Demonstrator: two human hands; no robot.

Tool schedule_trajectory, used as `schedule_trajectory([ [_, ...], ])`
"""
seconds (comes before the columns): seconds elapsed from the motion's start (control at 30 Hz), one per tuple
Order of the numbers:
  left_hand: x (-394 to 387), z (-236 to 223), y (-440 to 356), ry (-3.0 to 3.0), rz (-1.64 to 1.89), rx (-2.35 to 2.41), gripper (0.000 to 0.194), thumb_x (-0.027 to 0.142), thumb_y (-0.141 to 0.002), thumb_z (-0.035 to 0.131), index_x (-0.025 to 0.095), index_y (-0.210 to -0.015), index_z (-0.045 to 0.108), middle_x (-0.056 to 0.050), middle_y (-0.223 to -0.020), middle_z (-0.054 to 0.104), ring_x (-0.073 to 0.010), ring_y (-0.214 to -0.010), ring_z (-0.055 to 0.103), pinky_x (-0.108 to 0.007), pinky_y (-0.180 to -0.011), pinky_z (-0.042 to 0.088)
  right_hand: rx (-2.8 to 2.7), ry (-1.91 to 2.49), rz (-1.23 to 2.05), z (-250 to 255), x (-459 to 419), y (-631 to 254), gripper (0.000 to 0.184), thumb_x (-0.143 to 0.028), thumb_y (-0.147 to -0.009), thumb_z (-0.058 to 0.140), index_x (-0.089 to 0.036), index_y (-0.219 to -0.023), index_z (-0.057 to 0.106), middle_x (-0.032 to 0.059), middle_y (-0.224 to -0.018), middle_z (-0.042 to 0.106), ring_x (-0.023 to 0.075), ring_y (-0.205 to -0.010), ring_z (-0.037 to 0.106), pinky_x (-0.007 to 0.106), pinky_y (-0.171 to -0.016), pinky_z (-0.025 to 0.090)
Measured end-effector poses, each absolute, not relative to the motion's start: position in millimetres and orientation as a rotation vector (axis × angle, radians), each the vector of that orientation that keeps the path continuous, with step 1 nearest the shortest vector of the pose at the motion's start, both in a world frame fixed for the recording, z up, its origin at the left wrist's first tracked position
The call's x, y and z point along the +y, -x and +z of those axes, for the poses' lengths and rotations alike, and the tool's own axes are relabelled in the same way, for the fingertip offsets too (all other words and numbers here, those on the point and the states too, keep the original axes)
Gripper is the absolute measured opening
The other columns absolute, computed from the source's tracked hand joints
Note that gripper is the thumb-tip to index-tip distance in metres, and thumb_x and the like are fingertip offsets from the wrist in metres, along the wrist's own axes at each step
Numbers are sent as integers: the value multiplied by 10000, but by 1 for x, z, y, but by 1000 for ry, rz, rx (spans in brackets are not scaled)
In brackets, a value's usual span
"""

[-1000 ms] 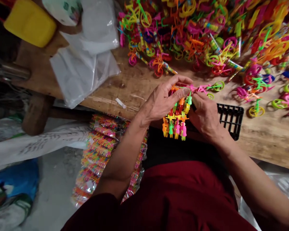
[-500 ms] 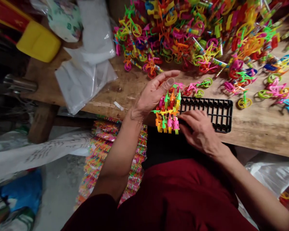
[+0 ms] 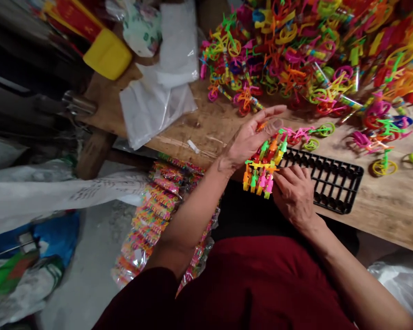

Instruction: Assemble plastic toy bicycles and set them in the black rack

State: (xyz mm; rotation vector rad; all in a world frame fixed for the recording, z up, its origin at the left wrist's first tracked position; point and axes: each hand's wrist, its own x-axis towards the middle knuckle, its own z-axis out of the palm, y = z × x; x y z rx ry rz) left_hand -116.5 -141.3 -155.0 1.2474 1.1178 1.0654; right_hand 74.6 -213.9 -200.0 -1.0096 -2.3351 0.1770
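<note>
Small bright plastic toy bicycles [image 3: 259,178] stand packed side by side in rows at the left end of a black slotted rack [image 3: 342,188], near the table's front edge. Along their upper left side lies my left hand [image 3: 251,137], its fingers stretched out and its thumb over the far toys; an orange bit shows between thumb and fingers. My right hand [image 3: 294,192] is curled at the lower right of the rows, over the rack's front side. Its fingertips press in by the nearest toys and are partly hidden. The rack's right part shows bare slots.
A large heap of colourful toy bicycles [image 3: 296,59] with clear tubes covers the table's back. Loose toy bicycles [image 3: 383,165] lie right of the rack. Clear plastic bags [image 3: 158,107] and a yellow container [image 3: 108,55] are at the left. Packed bags of toys [image 3: 151,224] hang or lie below the edge.
The view has swung left, so the table and things appear farther right. Against the rack, my right hand has moved left, and its fingers are more curled. My left hand keeps its place by the toys.
</note>
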Motion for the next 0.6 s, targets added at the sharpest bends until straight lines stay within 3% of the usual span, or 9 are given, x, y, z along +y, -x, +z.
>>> schedule_trajectory([
  [0.13, -164, -158, 135, -1104, 1235, 1138, 676, 784, -988, 322, 294, -1398, 542, -70, -1545, 546, -309, -1382, 587, -489, -1096, 518, -2340, 1008, 252, -201, -212, -76, 153, -124, -947, 551, -224, -981, 662, 54, -921, 708, 233, -865, 524, 391, -783, 361],
  [0.17, -179, -157, 138, -1137, 1277, 1170, 750, 843, -942, 333, 296, -1422, 513, -87, -1559, 532, -311, -1370, 597, -497, -1122, 499, -2337, 1004, 266, -200, -212, -77, 149, -125, -940, 555, -225, -974, 660, 55, -913, 702, 236, -860, 519, 392, -776, 357],
  [0.23, -217, -158, 137, -1217, 1369, 1235, 927, 907, -800, 530, 279, -1477, 441, -130, -1546, 540, -320, -1378, 584, -493, -1189, 442, -2334, 996, 276, -200, -211, -78, 135, -131, -922, 569, -228, -962, 654, 55, -903, 692, 239, -852, 507, 390, -758, 346],
  [0.37, -282, -170, 107, -1302, 1356, 1394, 1219, 713, -693, 837, 286, -1626, 179, -168, -1576, 479, -315, -1460, 499, -468, -1229, 412, -2345, 961, 272, -199, -211, -79, 123, -136, -900, 564, -228, -943, 635, 57, -883, 674, 243, -847, 496, 386, -737, 334],
  [0.47, -295, -182, 85, -1359, 1369, 1490, 1298, 621, -712, 873, 315, -1655, 35, -164, -1610, 426, -313, -1486, 465, -468, -1222, 430, -2324, 931, 270, -199, -210, -79, 124, -148, -916, 537, -222, -936, 634, 62, -863, 663, 241, -818, 480, 385, -719, 333],
  [0.6, -285, -191, 84, -1433, 1337, 1567, 1190, 480, -785, 850, 310, -1656, 58, -152, -1599, 443, -310, -1452, 505, -476, -1201, 458, -2322, 928, 268, -201, -210, -78, 136, -154, -920, 547, -227, -953, 657, 57, -858, 659, 234, -811, 485, 376, -713, 337],
])
